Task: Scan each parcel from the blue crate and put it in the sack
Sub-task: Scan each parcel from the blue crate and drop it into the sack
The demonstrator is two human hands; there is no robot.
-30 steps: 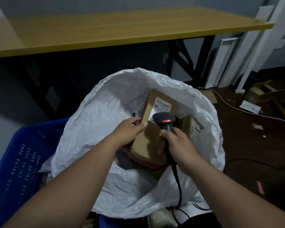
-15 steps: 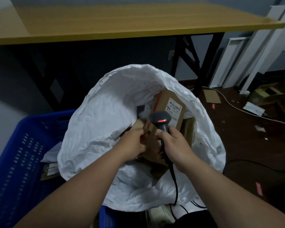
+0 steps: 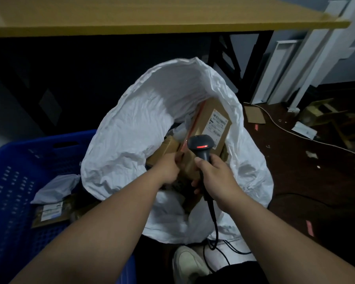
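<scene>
The left hand [image 3: 169, 168] has its fingers curled over the near edge of a brown cardboard parcel [image 3: 166, 149] that lies low in the mouth of the sack, a grip that looks meant to seat the box among the others, not to lift it out. Just beside it the right hand [image 3: 215, 177] is wrapped tight round the grip of a black handheld barcode scanner [image 3: 201, 148], forefinger up near the trigger, with the head pointing forward and a red light showing at its window; my guess is the tool stays in that hand so the next label can be read without putting anything down. Its black cable [image 3: 213, 220] trails off the handle and down over the sack's near edge to the floor. Beyond the scanner a taller brown carton with a white shipping label [image 3: 211, 126] leans against the far right wall of the crinkled white plastic sack [image 3: 135, 128], label facing up, which suggests it is already read and dropped. The sack stands open between the two arms, its rim pushed wide so boxes go in freely. To the left the blue perforated plastic crate [image 3: 12, 181] holds a flat labelled packet [image 3: 49, 212] and a grey-white mailer bag [image 3: 55, 187], so there is work left. A yellow-topped table [image 3: 152, 15] runs across behind.
</scene>
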